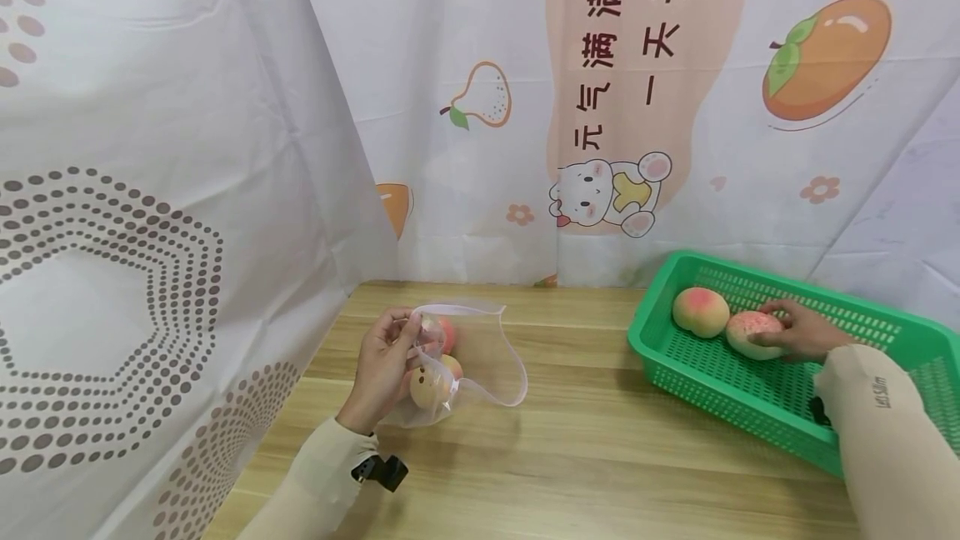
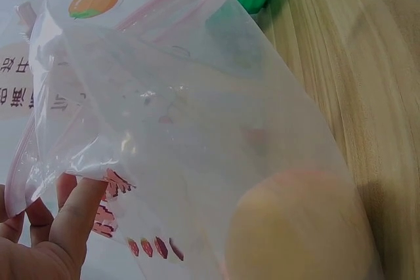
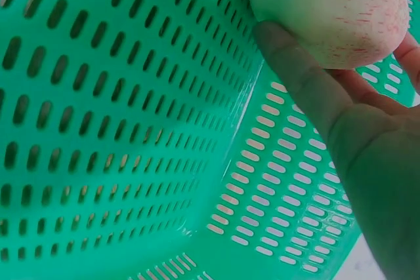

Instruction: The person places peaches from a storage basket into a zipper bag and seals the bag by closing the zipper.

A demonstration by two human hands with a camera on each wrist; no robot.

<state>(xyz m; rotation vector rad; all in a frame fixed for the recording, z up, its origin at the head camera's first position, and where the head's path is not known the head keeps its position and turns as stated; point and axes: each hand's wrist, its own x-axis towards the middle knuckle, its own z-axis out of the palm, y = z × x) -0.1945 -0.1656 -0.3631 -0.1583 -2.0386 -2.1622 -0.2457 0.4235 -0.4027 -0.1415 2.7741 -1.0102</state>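
My left hand (image 1: 381, 369) pinches the edge of a clear plastic zip bag (image 1: 487, 352), whose mouth gapes to the right. Several peach-like fruits lie inside; one yellow fruit (image 1: 427, 388) shows through the film and appears blurred in the left wrist view. Over in the green basket (image 1: 738, 417), my right hand (image 1: 806, 332) grips a pale peach (image 1: 748, 335) speckled with red, fingers and thumb around its sides. The right wrist view has this peach (image 3: 335, 18) close to the basket wall. A second peach (image 1: 701, 312) with a pink top sits just left of it.
A wooden table (image 1: 570, 457) carries the bag on the left and the basket on the right. Behind it hangs a printed cloth (image 1: 480, 190), and another patterned cloth (image 1: 285, 190) drapes along the left side. The basket's raised rim surrounds the right hand.
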